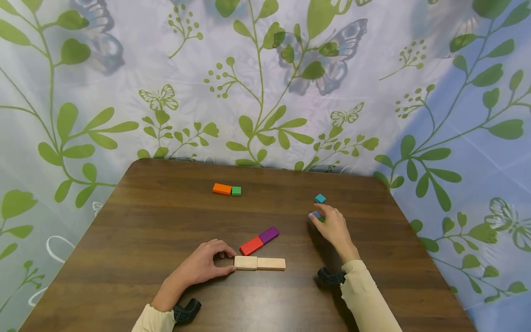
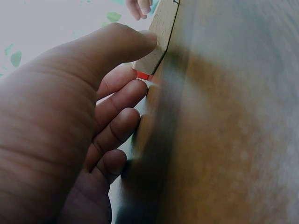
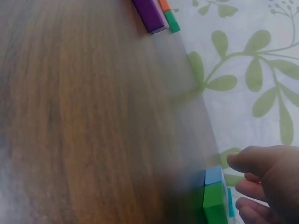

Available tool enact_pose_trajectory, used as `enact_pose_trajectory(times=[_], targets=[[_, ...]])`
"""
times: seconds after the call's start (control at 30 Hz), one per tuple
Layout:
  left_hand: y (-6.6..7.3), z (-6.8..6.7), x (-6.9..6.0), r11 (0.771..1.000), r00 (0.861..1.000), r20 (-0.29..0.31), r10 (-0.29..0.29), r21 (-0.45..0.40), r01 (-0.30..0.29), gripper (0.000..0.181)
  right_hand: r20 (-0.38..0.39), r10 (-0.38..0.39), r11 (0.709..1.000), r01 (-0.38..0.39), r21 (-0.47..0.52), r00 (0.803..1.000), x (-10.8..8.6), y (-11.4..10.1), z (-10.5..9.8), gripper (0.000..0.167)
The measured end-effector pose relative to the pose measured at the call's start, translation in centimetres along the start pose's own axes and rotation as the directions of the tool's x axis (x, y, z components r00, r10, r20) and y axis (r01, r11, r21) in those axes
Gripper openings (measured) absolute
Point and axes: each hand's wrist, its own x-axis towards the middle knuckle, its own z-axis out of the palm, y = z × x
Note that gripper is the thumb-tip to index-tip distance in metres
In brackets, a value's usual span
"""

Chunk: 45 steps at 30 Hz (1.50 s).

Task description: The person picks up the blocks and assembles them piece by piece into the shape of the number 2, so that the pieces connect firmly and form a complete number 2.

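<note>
Wooden blocks [image 1: 262,263] lie between the hands [image 1: 202,263] [image 1: 334,227].

Front block pair [image 1: 259,264] on bench [image 1: 137,230], middle pair [image 1: 259,241] just behind, rear pair [image 1: 226,189] back left, side pair [image 1: 315,215] right, lone block [image 1: 320,198] behind that

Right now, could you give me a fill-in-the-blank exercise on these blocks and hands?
The red block meets a ____ block end to end.
The orange block sits beside a small ____ block.
The left hand is at one end of a row of ____ plain wooden blocks.

Missing words: purple; green; two.
</note>
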Motion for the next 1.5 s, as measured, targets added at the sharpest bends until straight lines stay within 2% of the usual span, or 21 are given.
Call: enact_pose_trajectory(times=[0.4,0.6,0.77,1.2,1.5], targets=[[-0.1,0.1,0.0,1.000,1.000,-0.016,0.007,0.007,-0.007,0.023,0.023,0.070,0.998,-0.070,-0.011,0.997,-0.2,0.3,0.3,0.048],[-0.2,0.1,0.0,1.000,1.000,-0.012,0.010,-0.003,-0.010,0.023,0.006,0.076,0.997,-0.075,-0.034,0.997,-0.1,0.2,0.5,0.048],[-0.2,0.0,0.0,1.000,1.000,-0.012,0.012,-0.003,-0.012,0.022,0.026,0.098,0.994,-0.097,-0.044,0.995,-0.1,0.3,0.6,0.050],[-0.1,0.0,-0.1,1.000,1.000,0.003,-0.012,-0.008,0.012,0.023,0.042,0.135,0.990,-0.133,-0.042,0.990,-0.2,0.4,1.2,0.053],[0.0,0.0,-0.1,1.000,1.000,0.006,-0.019,0.000,0.019,0.024,0.020,0.162,0.986,-0.161,-0.033,0.987,-0.5,0.2,1.5,0.054]])
